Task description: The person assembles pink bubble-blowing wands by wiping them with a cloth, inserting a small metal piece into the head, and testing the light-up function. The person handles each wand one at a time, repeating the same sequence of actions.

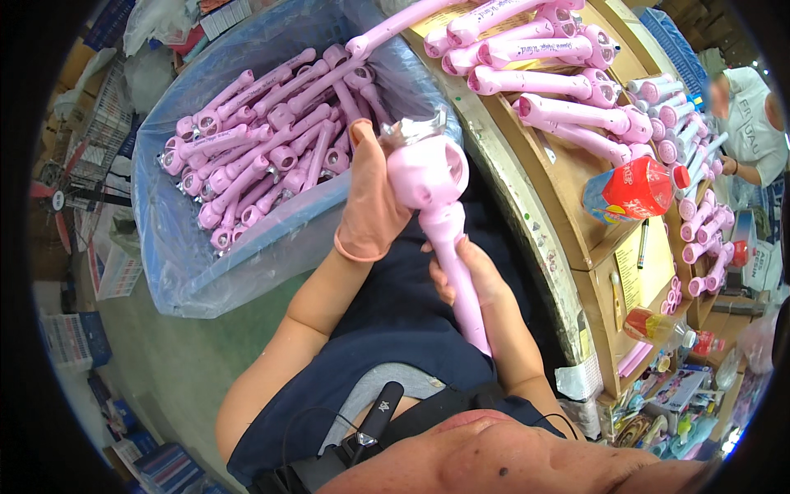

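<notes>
A pink plastic toy wand (438, 193) is held upright in front of my body, its round hollow head at the top. A shiny silver piece (418, 130) sits on the top of that head. My left hand (372, 202), in a peach rubber glove, presses against the left side of the head; some of its fingers are hidden. Bare fingers of my right hand (477, 276) wrap round the handle below the head. Beyond my left hand, a blue crate (239, 284) lined with clear plastic holds many similar pink wands (271, 136).
On the right, a cardboard-covered bench (568, 218) carries more pink wands (568, 86), a red-labelled bottle (634, 189), a yellow sheet with a pen (643, 247) and another bottle (658, 327). A person (753, 123) is at the far right. A fan (62, 198) stands left.
</notes>
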A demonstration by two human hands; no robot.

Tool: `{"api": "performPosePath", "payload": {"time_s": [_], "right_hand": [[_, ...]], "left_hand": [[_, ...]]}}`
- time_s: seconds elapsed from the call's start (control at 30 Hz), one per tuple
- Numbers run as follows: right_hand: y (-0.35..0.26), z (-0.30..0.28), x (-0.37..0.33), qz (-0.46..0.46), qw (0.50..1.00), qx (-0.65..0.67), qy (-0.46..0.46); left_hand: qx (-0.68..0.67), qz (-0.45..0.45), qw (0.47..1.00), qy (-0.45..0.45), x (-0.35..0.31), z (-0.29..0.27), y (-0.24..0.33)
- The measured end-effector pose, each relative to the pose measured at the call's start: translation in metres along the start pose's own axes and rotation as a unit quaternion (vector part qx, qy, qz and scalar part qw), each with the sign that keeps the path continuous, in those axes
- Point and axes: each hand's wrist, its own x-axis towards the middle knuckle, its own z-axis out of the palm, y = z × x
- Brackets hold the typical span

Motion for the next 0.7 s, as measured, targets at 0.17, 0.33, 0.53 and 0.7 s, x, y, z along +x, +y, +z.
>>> {"api": "performPosePath", "payload": {"time_s": [0.17, 0.33, 0.53, 0.7], "right_hand": [[-0.008, -0.008, 0.008, 0.051, 0.997, 0.03, 0.053], [-0.008, -0.004, 0.008, 0.078, 0.993, 0.024, 0.09], [-0.005, -0.011, 0.008, 0.088, 0.992, 0.07, 0.054], [0.002, -0.017, 0.008, 0.076, 0.977, 0.194, -0.055]], "left_hand": [[0.071, 0.04, 0.996, 0.026, -0.012, 0.01, -0.018], [0.217, 0.178, 0.956, -0.083, -0.008, 0.004, -0.044], [0.2, 0.088, 0.969, -0.117, -0.018, 0.0, -0.045], [0.222, 0.056, 0.962, -0.146, -0.013, -0.005, -0.02]]}}
